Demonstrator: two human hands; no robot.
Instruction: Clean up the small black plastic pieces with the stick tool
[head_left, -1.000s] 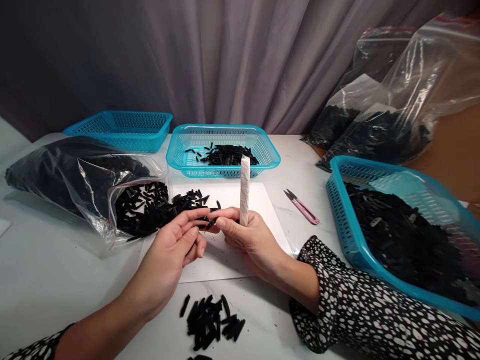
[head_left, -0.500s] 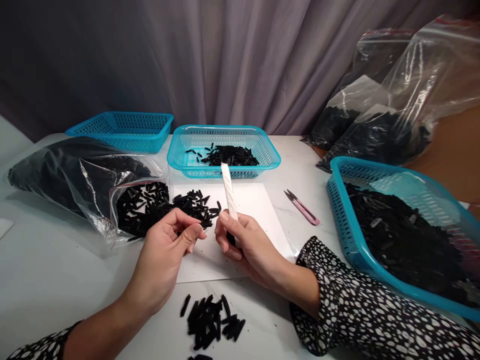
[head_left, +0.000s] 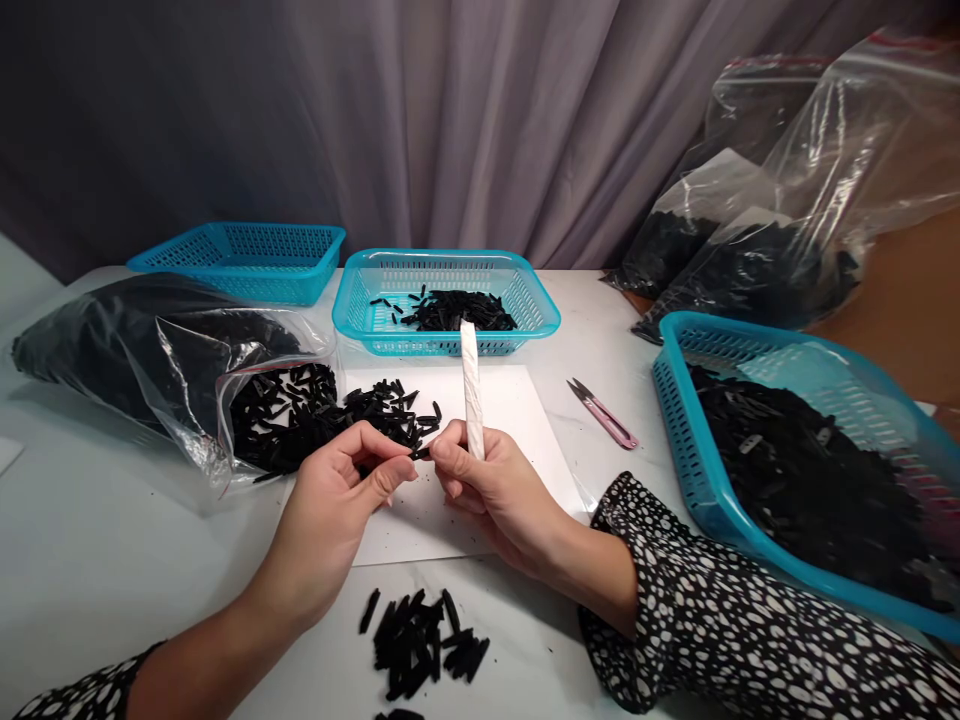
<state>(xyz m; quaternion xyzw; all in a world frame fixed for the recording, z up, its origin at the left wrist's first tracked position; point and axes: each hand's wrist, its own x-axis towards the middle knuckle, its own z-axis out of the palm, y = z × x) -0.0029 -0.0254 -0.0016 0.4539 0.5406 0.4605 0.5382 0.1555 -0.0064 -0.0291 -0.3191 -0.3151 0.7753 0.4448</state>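
Observation:
My right hand [head_left: 499,485] is closed around a slim stick wrapped in white [head_left: 471,385], its wrapped end pointing up and away from me. The stick's lower end is hidden by my fingers. Close to its left, my left hand [head_left: 349,500] has thumb and forefinger pinched together on a small dark piece [head_left: 422,453], which shows between the two hands' fingertips. Below them lies a white sheet [head_left: 442,525]. Loose black strips [head_left: 386,410] are heaped at its upper left, spilling from an open clear zip bag [head_left: 176,365].
A small pile of black pieces [head_left: 420,640] lies nearest me. Pink-handled thread snips [head_left: 604,412] rest right of the sheet. Blue baskets stand at the back left [head_left: 311,285], back middle [head_left: 551,320] and right [head_left: 671,420]. Behind the right one are clear bags [head_left: 810,200].
The white-wrapped stick has tilted more upright, its upper end swinging right. My right fingertips have turned closer to my left ones. My left hand has barely moved.

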